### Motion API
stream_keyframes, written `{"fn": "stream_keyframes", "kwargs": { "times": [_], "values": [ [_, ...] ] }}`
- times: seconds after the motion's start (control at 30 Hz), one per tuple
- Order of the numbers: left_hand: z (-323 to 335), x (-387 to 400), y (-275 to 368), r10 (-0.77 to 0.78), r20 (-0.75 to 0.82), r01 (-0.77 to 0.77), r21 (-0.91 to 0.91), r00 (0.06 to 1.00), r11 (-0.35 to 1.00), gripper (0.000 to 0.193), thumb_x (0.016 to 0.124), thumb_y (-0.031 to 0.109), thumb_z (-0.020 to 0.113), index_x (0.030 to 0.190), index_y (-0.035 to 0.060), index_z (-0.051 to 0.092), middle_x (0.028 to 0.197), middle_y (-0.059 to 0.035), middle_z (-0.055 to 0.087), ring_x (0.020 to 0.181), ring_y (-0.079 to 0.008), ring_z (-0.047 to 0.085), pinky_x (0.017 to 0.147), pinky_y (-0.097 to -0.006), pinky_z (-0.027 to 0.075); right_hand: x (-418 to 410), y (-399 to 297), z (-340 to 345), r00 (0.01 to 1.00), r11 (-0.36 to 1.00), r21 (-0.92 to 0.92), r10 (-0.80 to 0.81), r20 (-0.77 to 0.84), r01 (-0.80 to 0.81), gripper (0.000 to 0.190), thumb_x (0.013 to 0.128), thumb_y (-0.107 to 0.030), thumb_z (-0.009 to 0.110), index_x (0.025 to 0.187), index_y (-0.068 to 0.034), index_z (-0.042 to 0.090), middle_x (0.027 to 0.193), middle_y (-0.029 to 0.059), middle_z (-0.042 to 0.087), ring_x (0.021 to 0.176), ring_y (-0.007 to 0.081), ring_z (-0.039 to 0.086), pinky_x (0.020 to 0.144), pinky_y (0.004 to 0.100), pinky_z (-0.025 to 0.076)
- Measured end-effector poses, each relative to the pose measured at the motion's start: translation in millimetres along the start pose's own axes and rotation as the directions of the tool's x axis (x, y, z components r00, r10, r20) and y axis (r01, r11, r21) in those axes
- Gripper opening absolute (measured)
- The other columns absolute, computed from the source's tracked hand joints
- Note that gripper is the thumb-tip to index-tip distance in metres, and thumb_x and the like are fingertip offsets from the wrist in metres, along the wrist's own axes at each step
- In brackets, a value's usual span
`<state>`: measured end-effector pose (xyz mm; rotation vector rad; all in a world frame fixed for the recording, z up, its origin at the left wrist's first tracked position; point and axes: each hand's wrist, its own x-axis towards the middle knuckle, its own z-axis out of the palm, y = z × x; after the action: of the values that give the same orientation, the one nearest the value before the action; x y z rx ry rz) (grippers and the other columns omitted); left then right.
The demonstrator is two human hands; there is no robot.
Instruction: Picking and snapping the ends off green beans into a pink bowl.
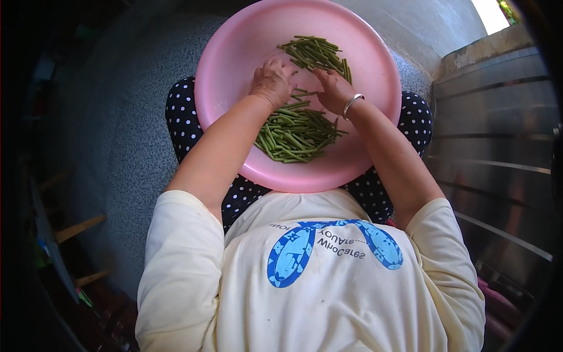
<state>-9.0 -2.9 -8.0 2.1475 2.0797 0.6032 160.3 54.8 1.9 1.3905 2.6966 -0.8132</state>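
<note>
A large pink plastic basin [369, 48] rests on my lap. Inside it, cut green stalk pieces, possibly beans or stems, lie in two piles: a smaller far pile [314, 52] and a larger near pile [297, 134]. My left hand [273, 81] is over the basin left of the gap between the piles, fingers curled; whether it grips a piece is hidden. My right hand [335, 90], with a silver bangle [353, 106] at its wrist, reaches to the near edge of the far pile, fingers extended. A few loose pieces [301, 93] lie between my hands.
Speckled grey floor [136, 145] spreads to the left, with wooden legs or bars [81, 228] at the far left. A panelled metal surface [492, 123] stands close on the right, beside a grey wall [422, 22]. My knees in dotted cloth flank the basin.
</note>
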Motion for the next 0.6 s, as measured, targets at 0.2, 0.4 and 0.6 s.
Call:
{"fn": "stream_keyframes", "kwargs": {
  "times": [0.2, 0.4, 0.6],
  "values": [
    [-9, 2, 6, -0.097, 0.506, 0.144, -0.054, 0.857, 0.988, 0.011, 0.071, 0.012, 0.066, 0.08, 0.0062, 0.068, 0.081, -0.013, 0.064, 0.083, -0.0277, 0.06, 0.078, -0.0353, 0.047, -1, 0, 0, 1.0, 1.0, -0.013, -0.008, 0.013, 0.008, 0.057, 0.072, -0.004, 0.056, 0.126, -0.008, 0.041, 0.107, 0.0203, 0.052, 0.098, 0.0348, 0.055, 0.085, 0.0387, 0.045],
    [-18, 0, 5, 0.07, 0.683, 0.058, -0.163, 0.727, 0.985, 0.014, 0.072, 0.015, 0.063, 0.083, 0.0074, 0.069, 0.081, -0.0138, 0.066, 0.078, -0.0263, 0.063, 0.075, -0.0347, 0.048, 0, 3, 3, 1.0, 1.0, 0.021, -0.018, -0.002, 0.018, 0.055, 0.072, -0.003, 0.057, 0.125, -0.008, 0.043, 0.106, 0.0193, 0.052, 0.099, 0.0335, 0.055, 0.085, 0.038, 0.045],
    [-26, -1, 10, -0.126, 0.602, 0.226, -0.093, 0.788, 0.97, 0.015, 0.073, 0.017, 0.062, 0.082, 0.0076, 0.07, 0.084, -0.0143, 0.066, 0.081, -0.0261, 0.063, 0.078, -0.0346, 0.048, -3, 2, 0, 0.999, 0.999, 0.023, -0.039, 0.026, 0.038, 0.04, 0.072, 0.0, 0.054, 0.112, -0.008, 0.053, 0.109, 0.0188, 0.05, 0.1, 0.0328, 0.054, 0.087, 0.0366, 0.045]
  ]
}}
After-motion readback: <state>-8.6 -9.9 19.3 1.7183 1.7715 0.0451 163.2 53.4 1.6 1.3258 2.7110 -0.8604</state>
